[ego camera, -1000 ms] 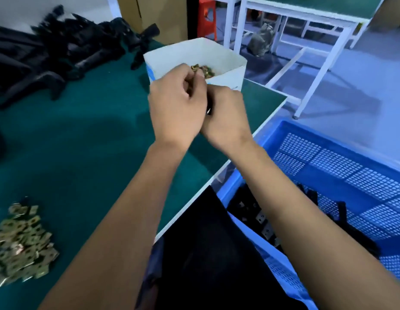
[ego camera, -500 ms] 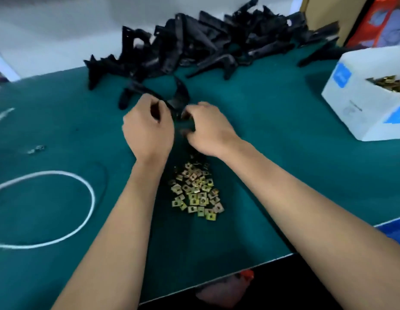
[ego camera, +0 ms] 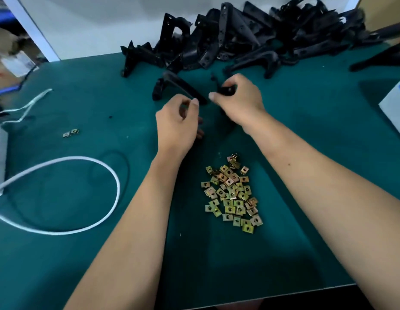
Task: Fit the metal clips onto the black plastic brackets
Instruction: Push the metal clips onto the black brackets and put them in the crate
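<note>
Black plastic, moulded into a stiff angled bracket [ego camera: 226,90], sits in the curled fingers of the right hand [ego camera: 239,101] above a green table [ego camera: 306,153], while the left hand [ego camera: 176,124] hovers just beside it, thumb and forefinger drawn together; whether they pinch a clip cannot be told. The two hands are close but not touching. A second bracket [ego camera: 179,88] lies on the table just behind the left hand, and a tangled heap of brackets [ego camera: 250,36] runs along the far edge. Between the forearms lies a loose pile of clips [ego camera: 232,193], small, flat, brass-coloured squares with a centre hole. The clips look light, thin and springy, with edges likely sharp, best pinched by their sides; the bracket looks rigid and light, best gripped near the end that takes the clip
</note>
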Motion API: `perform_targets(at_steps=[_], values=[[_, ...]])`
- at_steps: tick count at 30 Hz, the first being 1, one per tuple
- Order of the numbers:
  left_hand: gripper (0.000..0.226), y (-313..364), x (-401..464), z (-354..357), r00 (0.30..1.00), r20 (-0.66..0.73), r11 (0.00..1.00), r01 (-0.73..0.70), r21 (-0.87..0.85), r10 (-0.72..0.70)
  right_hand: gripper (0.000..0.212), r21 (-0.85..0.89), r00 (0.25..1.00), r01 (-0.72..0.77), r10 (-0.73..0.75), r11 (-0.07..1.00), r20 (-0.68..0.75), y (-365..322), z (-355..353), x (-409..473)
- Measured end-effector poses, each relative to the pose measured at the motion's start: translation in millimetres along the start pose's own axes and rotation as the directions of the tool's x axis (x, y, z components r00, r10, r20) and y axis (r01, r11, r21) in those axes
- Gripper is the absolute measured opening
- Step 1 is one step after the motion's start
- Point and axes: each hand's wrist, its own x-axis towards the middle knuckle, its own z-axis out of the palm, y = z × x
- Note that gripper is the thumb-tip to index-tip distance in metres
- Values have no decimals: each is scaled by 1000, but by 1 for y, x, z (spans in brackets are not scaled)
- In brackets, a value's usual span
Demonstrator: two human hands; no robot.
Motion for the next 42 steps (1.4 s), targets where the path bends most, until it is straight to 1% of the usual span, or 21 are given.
perform_targets(at_steps=[2, 3, 5, 6, 7, 9, 11, 12, 14, 16, 18, 19, 21, 23, 24, 27, 29, 32, 34, 38, 42], values=[[26, 0, 2, 1, 996, 55, 988, 81, -132, -74, 31, 263, 996, -58, 74, 963, -49, -3, -8, -5], [28, 1, 2, 2, 985, 101, 956, 158, -247, -137, 27, 409, 997, -55, 73, 911, -27, -5, -12, -10], [32, 6, 1, 4, 947, 240, 822, 307, -479, -213, 25, 687, 993, -77, -10, 723, 121, -12, -18, -25], [36, 8, -1, 5, 928, 316, 753, 350, -558, -197, 29, 751, 977, -101, -79, 653, 200, -14, -19, -34], [39, 10, -3, 6, 912, 375, 701, 375, -607, -163, 36, 759, 956, -103, -148, 642, 255, -16, -20, -42], [35, 12, -6, 6, 905, 410, 636, 383, -670, -114, 44, 676, 930, -28, -228, 736, 287, -20, -17, -54], [18, 11, -5, 4, 923, 354, 604, 369, -706, -150, 40, 519, 945, 103, -246, 849, 215, -22, -17, -61], [9, 10, -3, 2, 937, 292, 620, 348, -704, -194, 34, 422, 956, 163, -248, 892, 157, -20, -19, -63], [16, 7, -1, -1, 948, 119, 694, 298, -655, -294, 25, 207, 951, 255, -284, 945, 122, -13, -25, -64], [18, 4, 0, -4, 955, 0, 745, 232, -626, -297, 20, -15, 887, 355, -332, 935, 320, -7, -29, -67], [15, 3, 2, -5, 955, -66, 761, 188, -621, -290, 23, -191, 774, 478, -309, 857, 552, -4, -31, -74], [13, 1, 3, -5, 951, -84, 753, 179, -634, -297, 28, -236, 726, 530, -293, 814, 622, -3, -32, -78], [11, 0, 6, -5, 948, -92, 728, 169, -664, -304, 32, -217, 658, 577, -291, 787, 695, -1, -33, -82], [5, -2, 6, -5, 958, -87, 740, 152, -655, -273, 24, -144, 605, 572, -296, 808, 739, 2, -35, -83], [10, -4, 5, -6, 962, -77, 758, 155, -634, -261, 20, -118, 598, 561, -303, 819, 742, 3, -35, -83], [56, -8, 3, -7, 978, 49, 770, 189, -609, -201, 20, -85, 659, 556, -375, 827, 652, 8, -34, -79], [70, -10, 3, -7, 977, 117, 760, 210, -615, -176, 19, -69, 709, 552, -424, 831, 564, 11, -31, -79], [61, -9, 3, -6, 969, 103, 754, 241, -611, -226, 18, -13, 748, 538, -470, 843, 469, 15, -29, -78], [52, -10, 3, -6, 962, 77, 736, 250, -629, -261, 16, -21, 762, 517, -449, 855, 467, 16, -28, -78], [47, -9, 4, -7, 946, 36, 670, 256, -697, -323, 35, -251, 761, 589, -423, 768, 492, 15, -19, -83], [47, -9, 6, -10, 930, 57, 589, 277, -760, -364, 18, -242, 751, 605, -443, 758, 490, 12, -17, -87]])
